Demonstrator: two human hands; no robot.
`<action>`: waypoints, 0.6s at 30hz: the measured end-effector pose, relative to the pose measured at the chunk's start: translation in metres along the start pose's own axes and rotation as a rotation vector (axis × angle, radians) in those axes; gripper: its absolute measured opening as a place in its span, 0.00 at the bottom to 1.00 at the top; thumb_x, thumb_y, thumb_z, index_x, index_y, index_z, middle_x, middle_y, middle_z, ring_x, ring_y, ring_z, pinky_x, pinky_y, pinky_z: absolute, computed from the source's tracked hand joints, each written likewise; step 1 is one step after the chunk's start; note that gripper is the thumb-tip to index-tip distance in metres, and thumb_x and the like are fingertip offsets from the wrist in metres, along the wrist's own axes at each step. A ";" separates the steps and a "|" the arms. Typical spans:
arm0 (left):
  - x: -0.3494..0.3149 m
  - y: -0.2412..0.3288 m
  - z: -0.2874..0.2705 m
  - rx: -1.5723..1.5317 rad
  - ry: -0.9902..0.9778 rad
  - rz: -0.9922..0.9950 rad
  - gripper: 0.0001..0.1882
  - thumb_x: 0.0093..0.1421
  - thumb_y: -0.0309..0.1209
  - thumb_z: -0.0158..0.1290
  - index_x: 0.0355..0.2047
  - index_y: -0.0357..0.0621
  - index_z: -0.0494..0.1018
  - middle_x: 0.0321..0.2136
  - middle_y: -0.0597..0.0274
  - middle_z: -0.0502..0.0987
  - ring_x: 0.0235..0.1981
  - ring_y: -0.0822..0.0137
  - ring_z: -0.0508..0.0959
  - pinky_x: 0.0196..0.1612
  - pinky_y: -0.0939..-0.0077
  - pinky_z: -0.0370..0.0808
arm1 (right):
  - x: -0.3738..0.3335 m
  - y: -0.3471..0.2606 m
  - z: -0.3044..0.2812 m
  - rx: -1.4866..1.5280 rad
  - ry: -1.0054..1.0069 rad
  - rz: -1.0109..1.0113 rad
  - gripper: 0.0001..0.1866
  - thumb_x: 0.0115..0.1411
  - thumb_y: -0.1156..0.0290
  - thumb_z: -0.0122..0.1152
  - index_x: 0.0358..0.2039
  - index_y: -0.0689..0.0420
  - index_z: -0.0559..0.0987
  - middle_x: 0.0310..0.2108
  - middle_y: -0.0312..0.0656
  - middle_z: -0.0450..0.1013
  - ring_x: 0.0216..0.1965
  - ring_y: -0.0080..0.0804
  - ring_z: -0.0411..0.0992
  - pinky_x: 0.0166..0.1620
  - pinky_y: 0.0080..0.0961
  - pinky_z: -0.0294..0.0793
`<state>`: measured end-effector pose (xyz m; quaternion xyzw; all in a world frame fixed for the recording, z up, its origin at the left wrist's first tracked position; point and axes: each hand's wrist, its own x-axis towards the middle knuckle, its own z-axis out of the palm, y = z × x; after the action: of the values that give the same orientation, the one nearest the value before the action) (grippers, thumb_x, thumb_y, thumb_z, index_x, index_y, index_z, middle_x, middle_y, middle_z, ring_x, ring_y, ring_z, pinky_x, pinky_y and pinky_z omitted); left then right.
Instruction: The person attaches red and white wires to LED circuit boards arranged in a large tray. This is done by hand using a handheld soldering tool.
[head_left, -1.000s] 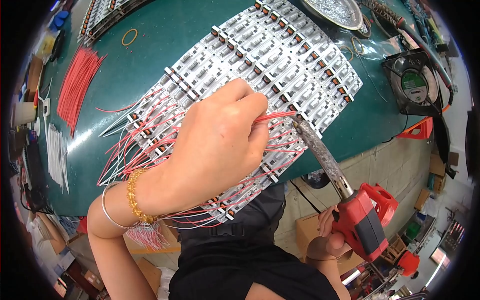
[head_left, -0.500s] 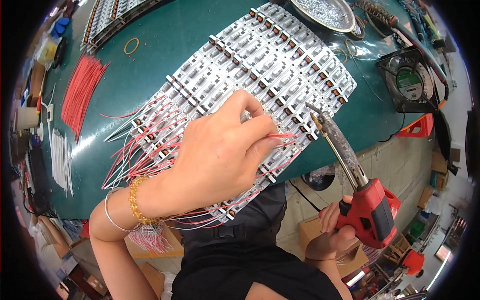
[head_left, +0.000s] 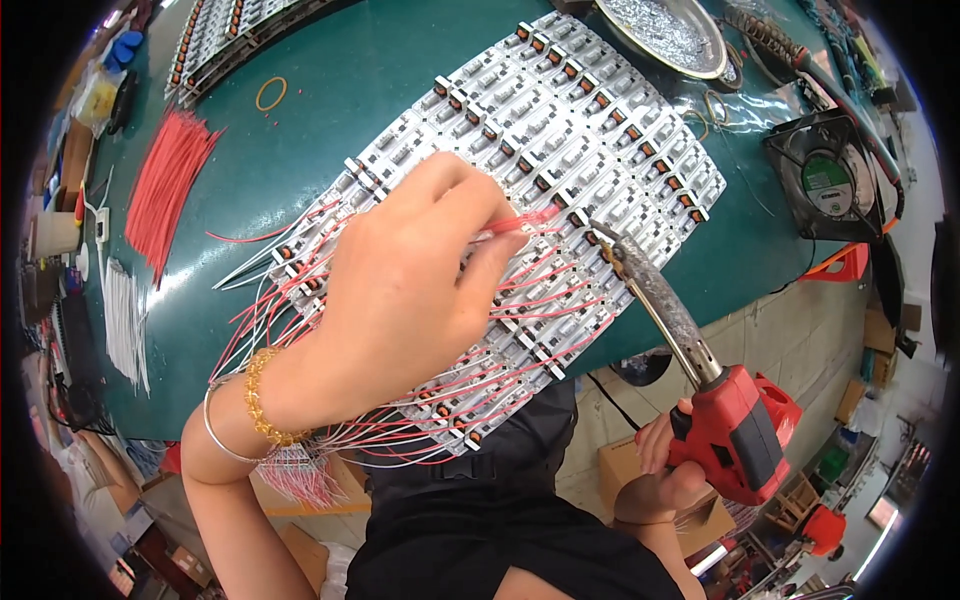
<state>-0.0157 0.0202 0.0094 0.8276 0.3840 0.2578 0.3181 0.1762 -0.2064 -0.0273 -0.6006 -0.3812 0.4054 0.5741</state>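
My left hand [head_left: 400,280] is above a large panel of small white circuit boards [head_left: 600,150], thumb and fingers pinched on several red wires [head_left: 535,218] whose ends stick out to the right. My right hand [head_left: 668,470] grips the red and black handle of a soldering gun [head_left: 735,425]. The soldering gun's dark tip [head_left: 600,228] points up and left, a short way right of the held wire ends; whether it touches a board I cannot tell. Red and white wires [head_left: 290,310] fan out from the panel's near left part, some passing under my left wrist.
A bundle of red wires [head_left: 170,190] and one of white wires [head_left: 125,325] lie on the green table [head_left: 260,160] at left. A second board panel [head_left: 225,45] is behind them. At far right stand a metal dish [head_left: 668,35] and a black fan [head_left: 825,180].
My left hand has moved up and left across the panel with the red wires. The soldering gun's tip has shifted left and slightly down. The panel has slid a little to the right.
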 end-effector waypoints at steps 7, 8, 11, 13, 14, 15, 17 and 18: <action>-0.003 -0.001 0.008 0.048 -0.010 -0.033 0.06 0.50 0.19 0.57 0.26 0.35 0.70 0.31 0.56 0.74 0.28 0.64 0.76 0.29 0.74 0.72 | 0.001 -0.014 0.013 0.142 0.217 0.233 0.41 0.39 0.35 0.72 0.35 0.58 0.66 0.16 0.33 0.67 0.15 0.22 0.64 0.23 0.18 0.60; -0.003 -0.001 0.007 0.045 -0.013 -0.035 0.06 0.50 0.19 0.57 0.26 0.35 0.70 0.31 0.56 0.74 0.27 0.64 0.76 0.30 0.74 0.73 | 0.002 -0.011 0.010 0.104 0.194 0.215 0.42 0.38 0.36 0.72 0.36 0.58 0.64 0.16 0.33 0.66 0.15 0.21 0.64 0.22 0.17 0.60; -0.005 -0.005 0.010 0.072 0.003 -0.001 0.06 0.50 0.18 0.57 0.26 0.35 0.70 0.30 0.56 0.74 0.27 0.65 0.76 0.29 0.75 0.73 | 0.005 -0.007 0.012 0.069 0.178 0.201 0.43 0.38 0.35 0.72 0.36 0.57 0.61 0.15 0.32 0.65 0.16 0.21 0.64 0.22 0.16 0.60; -0.009 -0.009 0.012 0.085 0.012 -0.014 0.06 0.49 0.18 0.57 0.26 0.35 0.70 0.30 0.57 0.74 0.26 0.65 0.76 0.28 0.75 0.73 | 0.009 -0.004 0.017 0.083 0.174 0.209 0.42 0.37 0.35 0.72 0.34 0.57 0.61 0.14 0.31 0.65 0.15 0.20 0.64 0.22 0.16 0.60; -0.007 -0.007 0.012 0.071 0.020 -0.005 0.06 0.49 0.17 0.57 0.26 0.35 0.70 0.30 0.57 0.74 0.26 0.65 0.76 0.28 0.76 0.73 | 0.010 -0.011 0.018 0.070 0.189 0.230 0.42 0.37 0.35 0.72 0.33 0.57 0.62 0.13 0.31 0.64 0.16 0.20 0.64 0.22 0.16 0.60; -0.005 -0.006 0.011 0.058 0.019 0.000 0.06 0.49 0.17 0.57 0.26 0.35 0.70 0.30 0.57 0.74 0.26 0.65 0.76 0.28 0.76 0.73 | 0.010 -0.017 0.018 0.058 0.204 0.251 0.42 0.36 0.35 0.72 0.33 0.57 0.62 0.13 0.30 0.64 0.16 0.20 0.64 0.23 0.15 0.59; -0.005 -0.005 0.011 0.046 0.024 0.015 0.06 0.49 0.17 0.57 0.26 0.36 0.70 0.30 0.57 0.74 0.26 0.66 0.76 0.28 0.76 0.73 | 0.006 -0.013 0.012 0.025 0.195 0.224 0.42 0.36 0.34 0.72 0.33 0.56 0.62 0.15 0.30 0.65 0.17 0.20 0.64 0.23 0.16 0.59; -0.006 -0.007 0.012 0.052 0.024 0.012 0.06 0.49 0.17 0.57 0.26 0.36 0.70 0.30 0.57 0.74 0.26 0.66 0.76 0.28 0.76 0.73 | 0.004 -0.008 0.010 0.002 0.178 0.199 0.42 0.36 0.34 0.72 0.33 0.56 0.62 0.17 0.30 0.66 0.17 0.20 0.64 0.23 0.16 0.59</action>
<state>-0.0145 0.0148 -0.0041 0.8347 0.3894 0.2594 0.2906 0.1687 -0.1982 -0.0193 -0.6685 -0.2670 0.4057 0.5633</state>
